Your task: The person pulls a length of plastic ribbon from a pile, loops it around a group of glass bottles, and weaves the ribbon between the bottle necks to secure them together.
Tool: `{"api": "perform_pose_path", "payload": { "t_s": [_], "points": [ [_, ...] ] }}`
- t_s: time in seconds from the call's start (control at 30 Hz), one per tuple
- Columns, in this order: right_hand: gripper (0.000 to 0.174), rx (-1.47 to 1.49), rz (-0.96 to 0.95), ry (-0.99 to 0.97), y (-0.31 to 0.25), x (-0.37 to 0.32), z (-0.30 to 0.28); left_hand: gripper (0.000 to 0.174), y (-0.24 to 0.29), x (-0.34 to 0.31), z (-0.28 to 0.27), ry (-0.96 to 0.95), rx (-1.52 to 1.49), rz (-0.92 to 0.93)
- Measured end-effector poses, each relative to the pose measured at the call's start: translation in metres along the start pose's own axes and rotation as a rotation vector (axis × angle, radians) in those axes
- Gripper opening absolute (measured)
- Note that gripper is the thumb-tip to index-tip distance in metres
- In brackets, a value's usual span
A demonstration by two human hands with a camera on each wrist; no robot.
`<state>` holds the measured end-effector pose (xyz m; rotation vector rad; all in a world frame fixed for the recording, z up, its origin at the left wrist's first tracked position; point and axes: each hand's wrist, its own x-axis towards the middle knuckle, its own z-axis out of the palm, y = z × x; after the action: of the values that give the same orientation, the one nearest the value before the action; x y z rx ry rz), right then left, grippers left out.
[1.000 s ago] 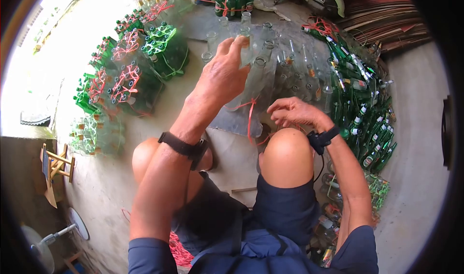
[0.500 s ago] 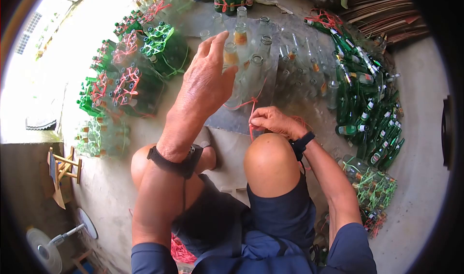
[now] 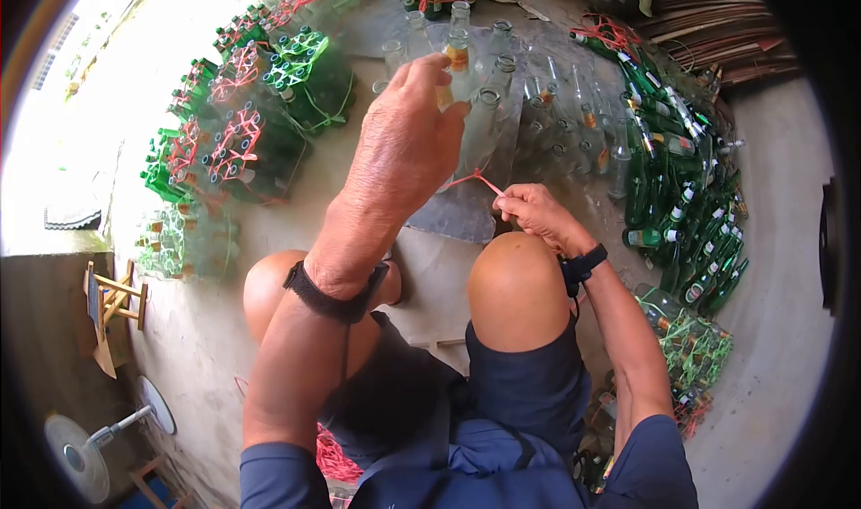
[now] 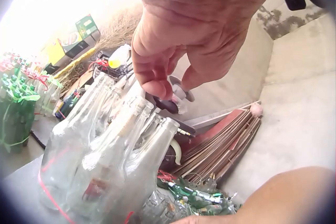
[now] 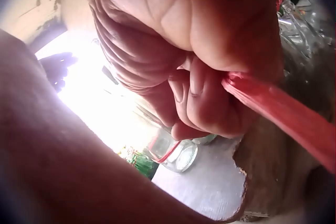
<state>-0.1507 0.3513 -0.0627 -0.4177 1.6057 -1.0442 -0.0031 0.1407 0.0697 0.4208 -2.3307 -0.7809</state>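
Observation:
My left hand (image 3: 404,137) hovers over a cluster of clear glass bottles (image 3: 485,119), its fingers bent and the thumb apart. The left wrist view has those fingertips close above the bottle mouths (image 4: 143,103), with nothing held between them. A thin red plastic string (image 4: 55,203) runs around the bottles low down. My right hand (image 3: 543,215), above my knee, pinches a tail of this red string (image 3: 490,186), which stretches up to a knot at the bottles' near side. Seen from the right wrist, the string (image 5: 283,111) comes out flat and twisted from the fist.
The bottles stand on a grey sheet (image 3: 448,224) on the floor. Loose green bottles (image 3: 664,186) lie in a pile at right. Tied bottle bundles (image 3: 235,155) stand at left. A wooden stool (image 3: 117,307) and a fan (image 3: 76,455) are at lower left.
My right hand has taken hold of the string's tail and drawn it rightward. The left hand swung left off the bottle tops, then came back over them.

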Motion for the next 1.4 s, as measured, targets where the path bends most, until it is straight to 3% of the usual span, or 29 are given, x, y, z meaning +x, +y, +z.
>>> {"api": "perform_pose_path", "payload": {
  "t_s": [0.07,0.13,0.17,0.23,0.4,0.47,0.57,0.63,0.87,1.2,1.4],
  "points": [
    [0.021,-0.127,-0.015,0.044,-0.003,-0.002,-0.002,0.047,0.002,-0.005,0.005,-0.069,-0.074,-0.028],
    [0.029,-0.328,-0.283,0.108,-0.004,0.002,-0.008,0.045,0.003,-0.008,0.011,-0.075,-0.057,-0.011],
    [0.029,-0.33,-0.283,0.109,-0.005,0.004,-0.012,0.045,0.003,-0.009,0.014,-0.121,-0.041,-0.047],
    [0.029,-0.497,-0.474,0.19,-0.018,0.001,-0.014,0.047,0.004,-0.012,0.022,-0.157,-0.069,-0.077],
    [0.027,-0.592,-0.49,0.205,-0.047,-0.006,-0.011,0.052,0.004,-0.018,0.04,-0.211,-0.043,-0.142],
    [0.026,-0.633,-0.492,0.212,-0.054,-0.007,-0.012,0.063,0.001,-0.018,0.047,-0.223,-0.021,-0.098],
    [0.024,-0.681,-0.427,0.221,-0.071,-0.016,-0.013,0.062,-0.001,-0.018,0.053,-0.208,-0.015,-0.11],
    [0.022,-0.699,-0.545,0.222,-0.077,-0.018,-0.013,0.063,-0.003,-0.017,0.054,-0.233,-0.061,-0.137],
    [0.022,-0.782,-0.571,0.219,-0.107,-0.026,-0.019,0.068,-0.021,-0.017,0.075,-0.312,-0.148,-0.194],
    [0.022,-0.969,-0.622,0.314,-0.158,-0.031,-0.006,0.074,-0.018,-0.026,0.084,-0.235,-0.177,-0.191],
    [0.021,-1.092,-0.636,0.341,-0.182,-0.034,0.008,0.072,-0.015,-0.023,0.091,-0.233,-0.219,-0.288]
  ]
}}
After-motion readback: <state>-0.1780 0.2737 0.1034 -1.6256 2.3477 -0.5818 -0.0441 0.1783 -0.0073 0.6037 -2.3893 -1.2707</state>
